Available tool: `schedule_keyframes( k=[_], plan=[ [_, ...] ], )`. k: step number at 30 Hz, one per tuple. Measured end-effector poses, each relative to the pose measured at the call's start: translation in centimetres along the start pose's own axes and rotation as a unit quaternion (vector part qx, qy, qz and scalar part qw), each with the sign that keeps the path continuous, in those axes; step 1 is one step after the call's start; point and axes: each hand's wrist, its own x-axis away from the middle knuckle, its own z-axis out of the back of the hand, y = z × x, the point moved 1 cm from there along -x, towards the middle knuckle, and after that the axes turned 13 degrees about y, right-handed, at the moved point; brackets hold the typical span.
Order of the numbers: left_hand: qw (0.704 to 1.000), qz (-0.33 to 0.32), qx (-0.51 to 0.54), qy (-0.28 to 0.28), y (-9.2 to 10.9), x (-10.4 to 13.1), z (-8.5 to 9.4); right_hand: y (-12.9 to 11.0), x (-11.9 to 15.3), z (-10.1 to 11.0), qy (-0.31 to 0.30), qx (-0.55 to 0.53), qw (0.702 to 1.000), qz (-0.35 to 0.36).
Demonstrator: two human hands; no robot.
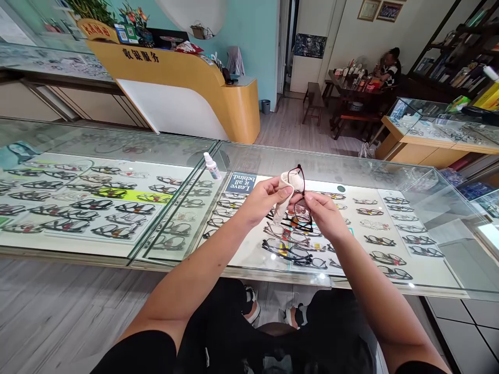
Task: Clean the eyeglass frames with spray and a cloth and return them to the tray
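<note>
Above the glass counter, a pair of dark red-framed glasses (303, 182) is held up between both hands. My left hand (268, 197) is closed on a cream cloth (281, 206), which is folded over one lens of the glasses. With thumb and fingers pinched, my right hand (322, 210) grips the frame from the other side. A white spray bottle (212, 167) stands on the glass, to the left of my hands. Several dark glasses (286, 249) lie below the hands; whether they are on or under the glass is hard to tell.
The glass counter (249, 272) spans the view, with rows of glasses inside. Beyond it are a yellow reception desk (187, 70), a bench (314, 98) and a second display case (429, 139). A person (390, 67) sits at a dark table at the back right.
</note>
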Motion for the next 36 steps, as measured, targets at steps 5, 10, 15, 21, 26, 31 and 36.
schedule_keyframes(
  k=[5,10,15,21,26,31,36],
  plan=[
    [1.000,0.003,-0.014,-0.018,0.3,0.2,-0.1,-0.4,0.0,-0.3,-0.018,0.007,1.000,0.002],
    [0.999,-0.002,-0.020,-0.037,0.3,0.6,-0.7,-1.0,0.2,-0.8,-0.038,0.041,0.998,0.026],
    [0.999,-0.022,-0.024,0.000,0.0,0.7,-1.2,-0.8,0.3,-0.9,-0.040,0.086,0.995,0.018],
    [0.999,-0.016,-0.008,0.030,0.0,0.7,-1.0,-0.7,0.2,-1.1,-0.030,0.084,0.996,0.026],
    [0.999,-0.010,-0.014,-0.033,0.6,0.6,-0.4,-0.6,0.1,-1.0,-0.038,0.034,0.999,-0.003],
    [0.996,-0.021,-0.037,-0.074,1.2,0.6,-0.4,-0.1,0.3,-0.8,-0.053,0.019,0.998,-0.013],
    [0.998,-0.034,-0.047,0.000,0.5,0.9,-1.1,-0.5,0.6,-1.6,-0.079,0.044,0.996,-0.007]
  ],
)
